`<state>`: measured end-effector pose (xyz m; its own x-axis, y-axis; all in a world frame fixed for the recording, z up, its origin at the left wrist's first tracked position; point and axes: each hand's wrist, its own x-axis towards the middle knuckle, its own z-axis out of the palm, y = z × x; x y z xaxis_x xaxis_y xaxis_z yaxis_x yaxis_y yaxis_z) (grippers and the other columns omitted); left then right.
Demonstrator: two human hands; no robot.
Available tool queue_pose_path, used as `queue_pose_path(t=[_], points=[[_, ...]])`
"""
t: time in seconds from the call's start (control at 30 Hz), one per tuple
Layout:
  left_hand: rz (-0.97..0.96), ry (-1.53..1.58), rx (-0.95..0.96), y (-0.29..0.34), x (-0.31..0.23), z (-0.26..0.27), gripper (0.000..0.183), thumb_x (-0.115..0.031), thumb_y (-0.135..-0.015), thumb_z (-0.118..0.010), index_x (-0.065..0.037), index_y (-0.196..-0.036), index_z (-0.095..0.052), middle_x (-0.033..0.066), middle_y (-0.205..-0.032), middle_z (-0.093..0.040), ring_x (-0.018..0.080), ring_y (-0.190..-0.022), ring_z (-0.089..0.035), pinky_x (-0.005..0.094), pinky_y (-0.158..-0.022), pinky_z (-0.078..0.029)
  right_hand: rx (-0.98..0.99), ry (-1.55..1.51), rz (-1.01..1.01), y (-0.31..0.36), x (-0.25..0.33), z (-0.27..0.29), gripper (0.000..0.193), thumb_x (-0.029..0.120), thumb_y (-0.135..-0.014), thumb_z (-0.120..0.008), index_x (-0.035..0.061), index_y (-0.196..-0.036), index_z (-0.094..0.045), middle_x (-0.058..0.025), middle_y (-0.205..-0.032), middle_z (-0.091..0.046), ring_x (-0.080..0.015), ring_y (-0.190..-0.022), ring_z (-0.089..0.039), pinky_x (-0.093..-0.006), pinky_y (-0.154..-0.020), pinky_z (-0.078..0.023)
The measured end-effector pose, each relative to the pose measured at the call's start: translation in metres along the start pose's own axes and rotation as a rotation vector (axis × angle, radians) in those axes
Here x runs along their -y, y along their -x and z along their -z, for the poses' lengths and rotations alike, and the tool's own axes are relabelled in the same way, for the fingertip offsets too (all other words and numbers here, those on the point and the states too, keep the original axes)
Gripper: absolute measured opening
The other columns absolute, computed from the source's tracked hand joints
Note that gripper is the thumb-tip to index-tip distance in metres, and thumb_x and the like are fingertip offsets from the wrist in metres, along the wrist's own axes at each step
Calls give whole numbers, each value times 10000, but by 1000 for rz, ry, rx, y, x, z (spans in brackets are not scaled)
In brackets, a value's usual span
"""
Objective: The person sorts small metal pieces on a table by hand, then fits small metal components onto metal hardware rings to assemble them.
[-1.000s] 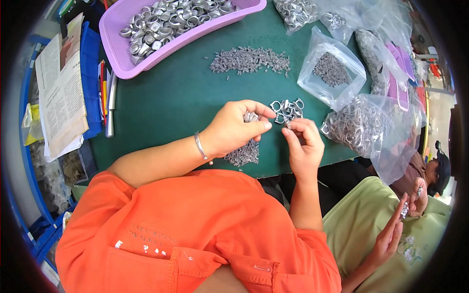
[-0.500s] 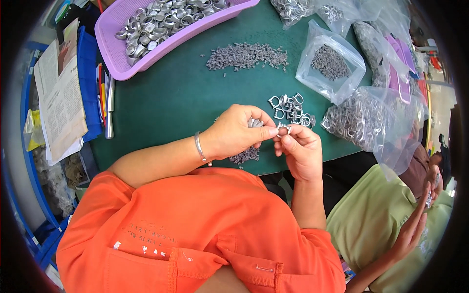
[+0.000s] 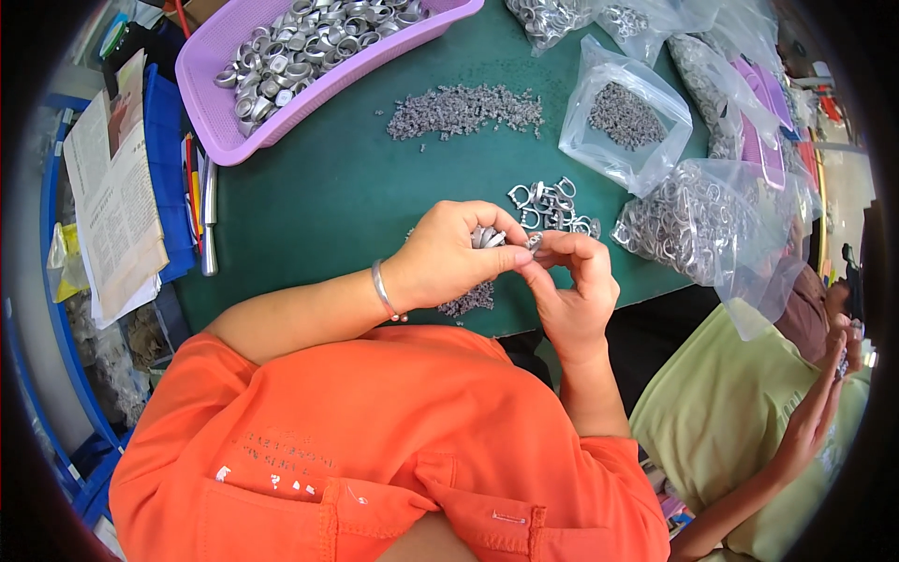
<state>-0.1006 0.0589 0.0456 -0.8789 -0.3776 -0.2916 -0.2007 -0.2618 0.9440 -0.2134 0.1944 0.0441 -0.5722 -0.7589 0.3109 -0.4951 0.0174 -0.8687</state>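
My left hand [image 3: 448, 255] is curled around several silvery rings [image 3: 487, 237], bunched inside its fingers. Its thumb and forefinger reach right to one more metal ring [image 3: 535, 242], which the fingertips of my right hand [image 3: 579, 288] pinch from the other side. Fingers cover most of that ring. Just beyond my right hand lies a loose cluster of silvery rings [image 3: 560, 208] on the green tabletop [image 3: 309, 211]. A small heap of grey bits [image 3: 468, 300] shows under my left hand, partly hidden by it.
A purple basket [image 3: 229, 145] of chunky rings stands at the far left. Beyond my hands lies a pile of tiny grey pieces [image 3: 464, 110]. Clear bags [image 3: 684, 220] of metal parts crowd the right side. A co-worker's hands [image 3: 815, 403] are at the right.
The ring between my fingertips has turned and is more covered now. My right thumb has shifted inward against it. The co-worker's hands have moved slightly up and right.
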Motion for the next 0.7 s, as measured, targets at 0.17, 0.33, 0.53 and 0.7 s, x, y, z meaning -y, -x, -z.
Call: queue_pose_path(t=[0.17, 0.33, 0.53, 0.7], points=[[163, 270, -21, 0, -7, 1, 171, -116, -847, -682, 20, -938, -633, 47, -739, -627, 42, -542, -501, 183, -430, -366, -56, 68, -125, -10, -4, 8, 92, -33, -847, -607, -27, -936, -628, -102, -822, -646, -174, -666, -618, -253, -607, -494], [194, 360, 5, -1, -2, 2, 185, -112, -855, -671, 41, -946, -620, 78, -754, -636, 51, -518, -488, 183, -413, -351, 117, 598, 114, -16, -25, 4, 171, 37, -687, -722, 37, -846, -661, -87, -844, -550, -282, -777, -538, -381, -676, -443], [188, 349, 12, 0, -3, 3, 186, -107, -855, -670, 41, -955, -621, 88, -774, -647, 51, -517, -485, 182, -415, -353, 76, 545, 170, -12, -25, 5, 123, 18, -712, -713, 25, -804, -632, -84, -868, -568, -261, -762, -546, -349, -667, -450], [186, 345, 18, 1, -5, 2, 184, -106, -857, -666, 40, -961, -625, 79, -766, -647, 44, -513, -479, 181, -415, -350, -36, -134, -241, -4, -19, 8, 116, -13, -818, -660, -4, -926, -619, -85, -987, -596, -136, -792, -571, -233, -722, -478]])
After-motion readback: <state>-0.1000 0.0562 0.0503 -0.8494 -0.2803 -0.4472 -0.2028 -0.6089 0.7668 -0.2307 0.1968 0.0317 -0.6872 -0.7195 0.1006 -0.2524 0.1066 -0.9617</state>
